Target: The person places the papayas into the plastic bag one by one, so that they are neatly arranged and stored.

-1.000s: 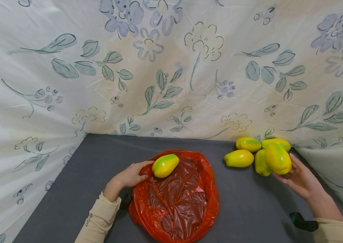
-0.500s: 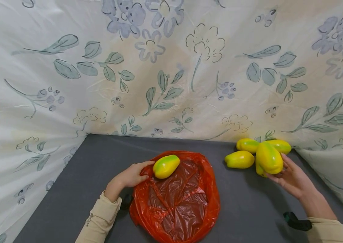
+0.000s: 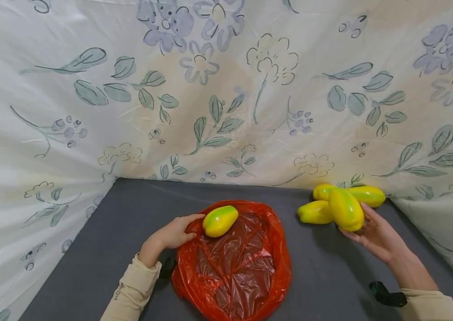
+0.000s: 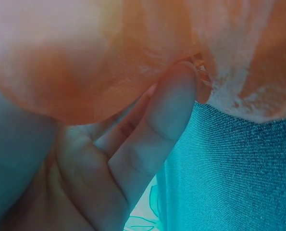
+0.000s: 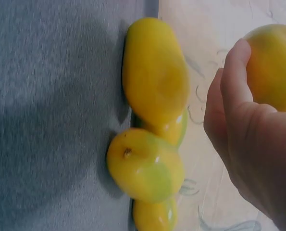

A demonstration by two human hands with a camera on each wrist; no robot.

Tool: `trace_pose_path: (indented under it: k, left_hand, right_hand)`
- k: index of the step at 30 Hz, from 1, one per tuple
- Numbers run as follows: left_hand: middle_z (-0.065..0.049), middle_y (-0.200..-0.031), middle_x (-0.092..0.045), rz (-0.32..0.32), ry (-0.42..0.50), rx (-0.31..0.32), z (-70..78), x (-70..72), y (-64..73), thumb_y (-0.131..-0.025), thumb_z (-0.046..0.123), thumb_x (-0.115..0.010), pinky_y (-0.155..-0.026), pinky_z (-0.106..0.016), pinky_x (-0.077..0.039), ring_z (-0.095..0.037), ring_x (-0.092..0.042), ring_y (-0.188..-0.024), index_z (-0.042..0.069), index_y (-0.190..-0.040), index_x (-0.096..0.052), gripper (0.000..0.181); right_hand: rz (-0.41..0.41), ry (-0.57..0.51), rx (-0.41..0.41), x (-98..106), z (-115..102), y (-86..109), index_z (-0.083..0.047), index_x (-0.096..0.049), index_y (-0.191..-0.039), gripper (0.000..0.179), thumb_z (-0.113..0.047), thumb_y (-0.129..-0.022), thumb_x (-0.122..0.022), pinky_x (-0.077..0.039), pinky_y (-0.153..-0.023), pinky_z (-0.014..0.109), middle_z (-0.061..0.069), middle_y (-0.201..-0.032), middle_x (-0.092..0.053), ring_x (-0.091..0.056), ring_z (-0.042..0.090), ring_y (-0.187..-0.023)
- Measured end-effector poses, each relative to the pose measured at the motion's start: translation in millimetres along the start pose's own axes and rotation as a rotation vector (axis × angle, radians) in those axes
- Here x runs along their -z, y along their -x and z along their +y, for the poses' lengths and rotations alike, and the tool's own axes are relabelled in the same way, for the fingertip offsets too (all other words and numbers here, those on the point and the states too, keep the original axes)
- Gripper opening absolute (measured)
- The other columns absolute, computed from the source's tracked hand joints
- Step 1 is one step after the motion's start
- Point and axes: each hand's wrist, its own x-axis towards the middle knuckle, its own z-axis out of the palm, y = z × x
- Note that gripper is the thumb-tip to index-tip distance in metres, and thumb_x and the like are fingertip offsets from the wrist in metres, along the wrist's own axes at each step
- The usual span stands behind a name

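My right hand grips a yellow papaya with a green streak, raised over the dark table at the right. In the right wrist view the held papaya sits against the fingers at the right edge. My left hand pinches the left rim of a red plastic bag, whose mouth is spread wide. Thin film hangs between thumb and fingers in the left wrist view. Another papaya lies at the far left of the bag's mouth, close to the left fingertips.
Behind the held fruit several more papayas lie grouped, among them a front one and a back right one. A floral cloth hangs along the back and sides of the dark tabletop.
My right hand has moved left with the papaya, so it now overlaps the front papaya of the group. The left hand keeps its hold on the bag's rim.
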Motion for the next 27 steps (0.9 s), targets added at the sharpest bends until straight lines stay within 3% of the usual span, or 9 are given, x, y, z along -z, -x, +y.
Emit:
trace_pose_path:
  k: [7,18,24,27]
  left_hand:
    - [-0.02,-0.129,-0.052,-0.003,-0.022,-0.014,-1.6,0.8,-0.8,-0.089,-0.003,-0.061,-0.078,-0.037,-0.054,-0.018,-0.06,-0.086,0.001,-0.141,-0.042,0.055]
    - [-0.02,-0.131,-0.051,-0.001,-0.024,-0.008,-1.0,0.2,-1.4,-0.089,-0.002,-0.062,-0.083,-0.04,-0.052,-0.021,-0.061,-0.093,0.001,-0.141,-0.043,0.055]
    - [-0.02,-0.131,-0.052,-0.003,-0.027,0.002,-0.2,0.0,-1.4,-0.089,-0.002,-0.062,-0.083,-0.041,-0.052,-0.022,-0.061,-0.094,0.002,-0.141,-0.043,0.056]
    - [-0.019,-0.131,-0.052,0.0,-0.036,0.003,-0.6,-0.1,-1.4,-0.089,-0.001,-0.062,-0.084,-0.042,-0.051,-0.023,-0.06,-0.097,0.002,-0.141,-0.043,0.055]
  right_hand:
    - [-0.038,0.056,0.011,-18.9,10.1,-4.4,-0.022,-0.052,-0.124,0.03,-0.027,-0.105,-0.029,-0.046,-0.092,0.047,0.004,-0.118,-0.052,-0.057,0.022,-0.106]
    - [0.005,0.207,-0.057,-54.1,24.9,-13.9,-0.023,-0.03,-0.131,0.03,-0.035,-0.104,-0.031,-0.046,-0.093,0.04,0.001,-0.121,-0.048,-0.057,0.018,-0.105]
    - [-0.087,0.255,-0.038,-68.0,33.1,-19.3,-0.023,-0.041,-0.13,0.03,-0.033,-0.106,-0.026,-0.048,-0.091,0.038,0.0,-0.119,-0.054,-0.057,0.016,-0.105]
    - [-0.093,0.28,-0.043,-73.8,38.0,-22.7,-0.023,-0.045,-0.127,0.03,-0.033,-0.106,-0.025,-0.049,-0.089,0.038,0.0,-0.115,-0.056,-0.058,0.016,-0.102]
